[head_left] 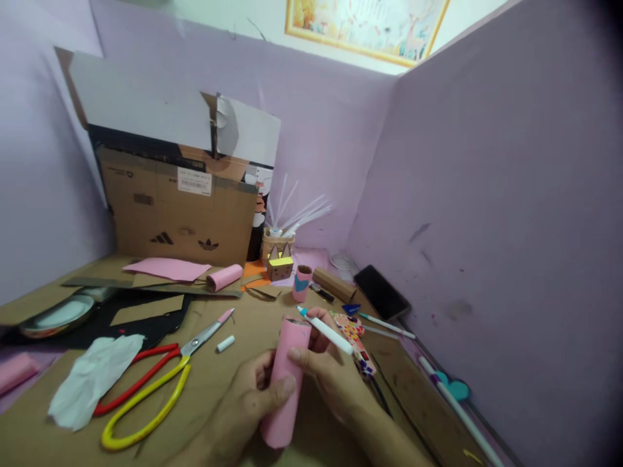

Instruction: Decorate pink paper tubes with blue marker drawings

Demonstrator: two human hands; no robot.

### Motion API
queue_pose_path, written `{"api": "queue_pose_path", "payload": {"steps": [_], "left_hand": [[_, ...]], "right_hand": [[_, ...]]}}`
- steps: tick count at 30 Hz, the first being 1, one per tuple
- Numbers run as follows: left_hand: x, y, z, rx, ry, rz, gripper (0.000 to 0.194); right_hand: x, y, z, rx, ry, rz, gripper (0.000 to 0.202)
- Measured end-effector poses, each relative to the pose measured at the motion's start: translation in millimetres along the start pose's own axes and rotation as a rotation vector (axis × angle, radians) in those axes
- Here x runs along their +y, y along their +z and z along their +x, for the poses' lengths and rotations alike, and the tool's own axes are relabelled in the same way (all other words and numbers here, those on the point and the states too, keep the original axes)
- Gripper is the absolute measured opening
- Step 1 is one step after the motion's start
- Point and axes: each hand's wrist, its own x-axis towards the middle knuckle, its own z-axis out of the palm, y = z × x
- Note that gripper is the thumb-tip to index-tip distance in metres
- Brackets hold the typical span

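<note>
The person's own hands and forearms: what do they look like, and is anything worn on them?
The left hand and right hand are ungloved. No ring, watch or bracelet shows on the visible parts; some fingers are partly hidden. No sleeve or marking can be made out.

L hand [253, 394] is gripping a pink tube [282, 418] approx. mid-length; R hand [333, 373] is holding it nearer the top, w/ a blue-tipped white pen [332, 334] sticking out above the thumb. Tube's leaning a bit. Scissors [187, 348] w/ red & yellow handles are lying to the left, betw. a crumpled tissue [95, 379] & a small white cap [225, 344]. Cardboard box [180, 217] is standing at the back; heart-marked tube [302, 288] is standing nr centre.
</note>
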Motion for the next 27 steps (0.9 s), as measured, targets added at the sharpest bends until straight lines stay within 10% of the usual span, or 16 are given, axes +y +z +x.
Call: {"api": "queue_pose_path", "payload": {"steps": [10,21,27], "left_hand": [[-6,-0.9,4,0.0,-0.023,-0.106,0.043],[-16,-1.3,12,0.211,-0.086,-0.125,0.04],[-11,-0.3,7,0.168,-0.103,-0.077,0.04]], "right_hand": [[4,2,-2,-0.023,0.018,-0.149,0.045],[-23,-15,3,0.45,-0.256,-0.163,0.037],[-22,-12,-1,0.441,-0.305,-0.238,0.019]]}}
